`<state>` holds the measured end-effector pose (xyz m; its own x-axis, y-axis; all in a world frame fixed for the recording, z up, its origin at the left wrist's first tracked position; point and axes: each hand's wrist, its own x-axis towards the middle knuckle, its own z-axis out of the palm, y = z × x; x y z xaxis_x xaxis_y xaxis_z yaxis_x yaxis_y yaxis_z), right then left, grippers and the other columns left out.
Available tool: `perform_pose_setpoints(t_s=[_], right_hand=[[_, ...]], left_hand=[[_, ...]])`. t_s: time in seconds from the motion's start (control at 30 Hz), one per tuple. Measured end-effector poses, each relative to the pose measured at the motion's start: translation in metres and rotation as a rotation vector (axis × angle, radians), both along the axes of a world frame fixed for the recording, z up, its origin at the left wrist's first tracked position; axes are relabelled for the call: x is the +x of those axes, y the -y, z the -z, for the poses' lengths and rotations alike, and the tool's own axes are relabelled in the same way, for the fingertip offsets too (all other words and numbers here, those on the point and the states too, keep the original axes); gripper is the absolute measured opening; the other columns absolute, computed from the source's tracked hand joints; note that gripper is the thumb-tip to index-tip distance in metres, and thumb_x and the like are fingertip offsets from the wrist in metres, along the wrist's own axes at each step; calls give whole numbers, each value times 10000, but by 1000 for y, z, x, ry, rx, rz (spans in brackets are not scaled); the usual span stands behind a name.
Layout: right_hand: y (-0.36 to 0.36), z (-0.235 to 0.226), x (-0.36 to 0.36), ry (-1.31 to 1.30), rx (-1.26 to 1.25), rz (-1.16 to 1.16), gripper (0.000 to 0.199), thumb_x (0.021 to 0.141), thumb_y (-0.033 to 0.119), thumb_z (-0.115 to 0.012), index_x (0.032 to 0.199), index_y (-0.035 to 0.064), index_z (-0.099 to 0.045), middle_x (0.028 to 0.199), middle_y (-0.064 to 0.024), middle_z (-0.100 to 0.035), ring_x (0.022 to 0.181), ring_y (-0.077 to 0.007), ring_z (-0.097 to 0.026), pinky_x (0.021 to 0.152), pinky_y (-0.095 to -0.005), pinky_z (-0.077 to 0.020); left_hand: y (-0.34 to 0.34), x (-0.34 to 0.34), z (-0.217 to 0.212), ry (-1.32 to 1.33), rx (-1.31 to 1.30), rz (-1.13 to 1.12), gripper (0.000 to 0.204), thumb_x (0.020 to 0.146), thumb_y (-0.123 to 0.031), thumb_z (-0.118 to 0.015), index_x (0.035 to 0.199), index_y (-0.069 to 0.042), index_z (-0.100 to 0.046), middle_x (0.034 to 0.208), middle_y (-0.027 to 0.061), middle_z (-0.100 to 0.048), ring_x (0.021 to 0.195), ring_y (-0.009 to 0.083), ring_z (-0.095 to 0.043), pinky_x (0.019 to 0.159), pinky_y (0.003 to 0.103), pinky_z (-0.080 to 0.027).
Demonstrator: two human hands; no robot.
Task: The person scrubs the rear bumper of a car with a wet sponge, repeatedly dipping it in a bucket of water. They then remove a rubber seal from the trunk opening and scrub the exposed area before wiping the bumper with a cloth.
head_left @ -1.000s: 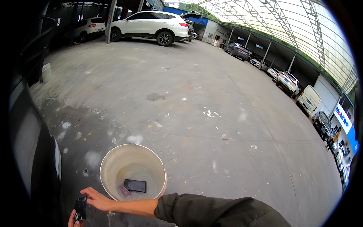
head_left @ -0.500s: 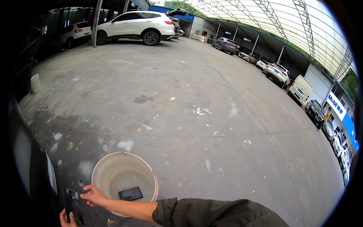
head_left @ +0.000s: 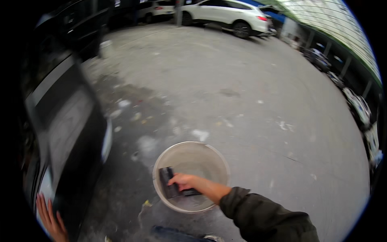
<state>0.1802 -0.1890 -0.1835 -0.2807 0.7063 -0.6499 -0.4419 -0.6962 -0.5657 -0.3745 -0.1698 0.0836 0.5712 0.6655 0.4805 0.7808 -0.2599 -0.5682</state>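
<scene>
Reaching into a round white plastic bucket (head_left: 161, 189) on rough grey concrete (head_left: 250, 113), the right hand (head_left: 183, 181) has its fingers curled onto a flat black rectangular scraper (head_left: 167, 183), which lies under the fingertips near the left wall. Left hand (head_left: 50, 218) rests flat, fingers spread, against the dark glossy car panel (head_left: 68, 133).

bucket (head_left: 219, 161) showing white, by the black car (head_left: 68, 133) | flat tool (head_left: 167, 181) in bucket looking black | sleeve (head_left: 262, 213) beside bucket looking dark green | ground (head_left: 242, 92) around bucket looking grey, spotted white
</scene>
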Motion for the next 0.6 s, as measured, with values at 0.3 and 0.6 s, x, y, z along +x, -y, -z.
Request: perform_pose_setpoints(t_s=[0.3,0.6], right_hand=[[56,209,43,487,-301,-464,227,887,50,-632,1106,-5,-649,971,-164,-697,817,-324,-702,655,-556,-567],[65,153,64,285,-392,-497,327,940,285,-523,1145,53,-627,1076,-148,-696,903,-335,-696,770,-544,-566]], left_hand=[[12,9,-24,185,-63,59,589,835,-379,-663,1281,-3,-582,1343,155,-593,1266,305,-559,1010,381,-484],[28,-3,1,226,141,104,557,853,-478,-664,1202,-45,-652,1236,102,-663,1150,242,-639,960,344,-525]])
